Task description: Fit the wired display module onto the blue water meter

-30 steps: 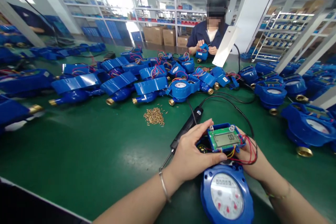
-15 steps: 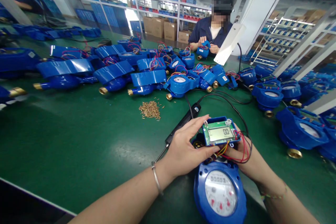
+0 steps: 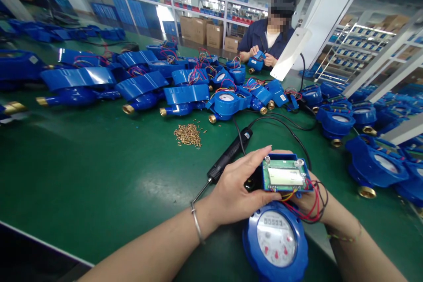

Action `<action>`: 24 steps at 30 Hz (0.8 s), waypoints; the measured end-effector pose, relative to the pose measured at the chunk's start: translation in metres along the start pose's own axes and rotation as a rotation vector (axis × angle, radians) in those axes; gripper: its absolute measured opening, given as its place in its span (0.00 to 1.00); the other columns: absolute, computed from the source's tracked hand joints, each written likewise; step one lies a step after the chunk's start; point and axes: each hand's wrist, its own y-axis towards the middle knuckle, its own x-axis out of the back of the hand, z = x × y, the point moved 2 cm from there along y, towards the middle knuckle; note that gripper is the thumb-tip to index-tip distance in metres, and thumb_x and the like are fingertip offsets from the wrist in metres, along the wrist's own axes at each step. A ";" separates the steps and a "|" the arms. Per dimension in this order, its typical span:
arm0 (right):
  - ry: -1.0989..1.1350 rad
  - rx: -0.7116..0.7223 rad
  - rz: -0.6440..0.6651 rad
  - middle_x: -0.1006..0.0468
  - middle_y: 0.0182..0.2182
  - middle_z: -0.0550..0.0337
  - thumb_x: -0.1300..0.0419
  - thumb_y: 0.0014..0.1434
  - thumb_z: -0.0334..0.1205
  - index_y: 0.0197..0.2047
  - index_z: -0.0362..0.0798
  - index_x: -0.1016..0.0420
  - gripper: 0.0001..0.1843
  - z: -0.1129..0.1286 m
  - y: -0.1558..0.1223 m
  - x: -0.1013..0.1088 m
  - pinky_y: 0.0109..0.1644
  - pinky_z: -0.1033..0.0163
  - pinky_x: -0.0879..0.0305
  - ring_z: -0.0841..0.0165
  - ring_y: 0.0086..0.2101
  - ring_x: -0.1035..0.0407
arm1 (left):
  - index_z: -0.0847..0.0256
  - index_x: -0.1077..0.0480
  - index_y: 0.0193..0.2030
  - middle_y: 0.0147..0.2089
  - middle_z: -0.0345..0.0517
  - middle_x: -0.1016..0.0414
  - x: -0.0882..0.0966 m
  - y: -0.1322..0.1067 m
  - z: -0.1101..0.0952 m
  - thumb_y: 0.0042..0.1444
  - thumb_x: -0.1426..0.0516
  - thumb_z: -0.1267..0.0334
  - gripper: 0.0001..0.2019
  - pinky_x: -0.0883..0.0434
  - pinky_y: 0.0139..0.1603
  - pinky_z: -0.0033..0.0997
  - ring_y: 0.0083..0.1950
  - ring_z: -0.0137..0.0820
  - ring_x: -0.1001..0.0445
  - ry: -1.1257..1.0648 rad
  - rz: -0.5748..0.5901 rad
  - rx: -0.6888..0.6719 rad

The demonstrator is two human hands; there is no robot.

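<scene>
In the head view, the left hand [image 3: 236, 189] has its fingers clamped on a blue plastic open-topped box [image 3: 284, 157], thumb along the near edge; the box is held above the green bench [image 3: 132, 180], near the bottom right of the view at about 4 o'clock. The right hand [image 3: 306, 202] supports the box at its 4 o'clock side, but its fingers are mostly hidden, so how far they close cannot be told. Inside the box sits a green circuit board [image 3: 287, 164] with a pale rectangular screen [image 3: 286, 177]. Thin red, yellow and black wires [image 3: 317, 202] loop out by the right wrist. At the box's 6 o'clock is a round blue meter with a white dial [image 3: 276, 239]. At 10 o'clock lie a black cylindrical electric screwdriver [image 3: 229, 154] and, farther out, a loose heap of small brass pieces [image 3: 187, 135]. More blue meters with brass ends [image 3: 224, 101] spread at 11 o'clock; a dark-clad co-worker [image 3: 262, 35] sits at 12.
</scene>
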 end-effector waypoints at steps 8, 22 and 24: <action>-0.154 0.014 -0.035 0.24 0.44 0.52 0.40 0.60 0.50 0.46 0.52 0.23 0.15 0.008 0.003 0.000 0.53 0.56 0.30 0.58 0.49 0.30 | 0.58 0.44 0.67 0.60 0.55 0.29 0.000 -0.001 0.002 0.45 0.31 0.58 0.43 0.31 0.62 0.46 0.58 0.43 0.27 -0.038 0.031 0.141; -0.180 0.053 -0.020 0.27 0.49 0.51 0.44 0.64 0.49 0.46 0.51 0.24 0.15 0.004 0.007 -0.002 0.52 0.58 0.31 0.61 0.49 0.31 | 0.61 0.43 0.66 0.56 0.54 0.27 0.002 -0.001 -0.002 0.48 0.33 0.58 0.40 0.28 0.58 0.40 0.54 0.39 0.26 0.061 -0.030 0.062; -0.162 0.041 0.028 0.28 0.51 0.53 0.44 0.64 0.49 0.48 0.51 0.25 0.15 0.006 0.010 0.004 0.53 0.59 0.32 0.61 0.50 0.32 | 0.59 0.45 0.67 0.54 0.53 0.26 0.006 -0.001 -0.001 0.47 0.33 0.59 0.41 0.27 0.56 0.39 0.53 0.39 0.25 0.080 -0.060 0.011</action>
